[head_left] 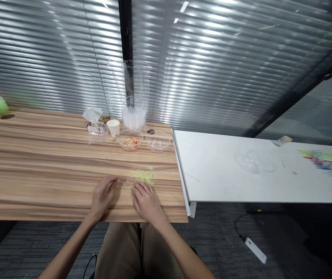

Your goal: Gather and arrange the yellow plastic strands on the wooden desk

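A loose pile of short yellow-green strips [144, 176] lies on the wood-grain table in front of me. My right hand [147, 201] is at the near edge of this pile, its fingers bent and close together, with a few green bits at the fingertips. What it pinches is hidden. To the left, my left hand [104, 193] has its thumb and fingertips together just above the tabletop. Something thin and pale shows between the two hands, too faint to name. Beyond the pile stand a clear bowl of red and yellow bits [131, 144] and another clear bowl [158, 145].
Behind the bowls are a paper cup [113, 127], a clear bag with stacked plastic bowls [134, 117] and a clear plastic container [97, 131]. On the right, a white table [212, 166] holds clear plastic pieces [251, 162] and coloured sticks [329, 162].
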`<state>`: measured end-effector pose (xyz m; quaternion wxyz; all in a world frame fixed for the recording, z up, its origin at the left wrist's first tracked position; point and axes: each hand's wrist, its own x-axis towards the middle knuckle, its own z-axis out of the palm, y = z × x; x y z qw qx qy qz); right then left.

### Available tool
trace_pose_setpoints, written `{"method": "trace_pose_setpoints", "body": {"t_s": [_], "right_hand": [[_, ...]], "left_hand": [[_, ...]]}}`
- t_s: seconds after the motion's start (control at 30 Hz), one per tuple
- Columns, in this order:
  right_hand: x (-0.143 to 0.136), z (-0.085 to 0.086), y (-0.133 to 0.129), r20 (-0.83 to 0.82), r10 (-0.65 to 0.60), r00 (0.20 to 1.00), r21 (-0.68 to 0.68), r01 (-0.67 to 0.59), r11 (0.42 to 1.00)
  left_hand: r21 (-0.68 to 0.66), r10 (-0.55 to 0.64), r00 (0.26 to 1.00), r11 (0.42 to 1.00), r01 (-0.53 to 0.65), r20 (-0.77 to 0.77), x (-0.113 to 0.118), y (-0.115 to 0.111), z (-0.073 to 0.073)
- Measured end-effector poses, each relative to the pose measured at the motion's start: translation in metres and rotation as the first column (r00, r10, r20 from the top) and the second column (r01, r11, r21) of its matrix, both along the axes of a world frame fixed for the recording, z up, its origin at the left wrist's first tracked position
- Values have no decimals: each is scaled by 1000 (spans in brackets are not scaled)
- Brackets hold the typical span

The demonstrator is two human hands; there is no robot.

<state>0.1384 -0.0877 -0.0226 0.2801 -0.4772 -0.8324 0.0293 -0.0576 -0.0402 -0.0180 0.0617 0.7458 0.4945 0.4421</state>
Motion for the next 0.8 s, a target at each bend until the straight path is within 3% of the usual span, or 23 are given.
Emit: {"method": "trace_pose_setpoints", "body": {"t_s": [0.27,0.43,0.8], "right_hand": [[0,2,-1,8,-4,1000,-17,4,1000],[0,1,0,13,-4,1000,-15,4,1000],[1,1,-1,13,-3,1000,-12,3,1000]], "left_hand": [[64,31,998,998,-27,-54,-22,1,1],[9,62,996,998,-62,-68,-31,4,-1],[-124,-16,996,992,5,-85,-26,4,2]]}}
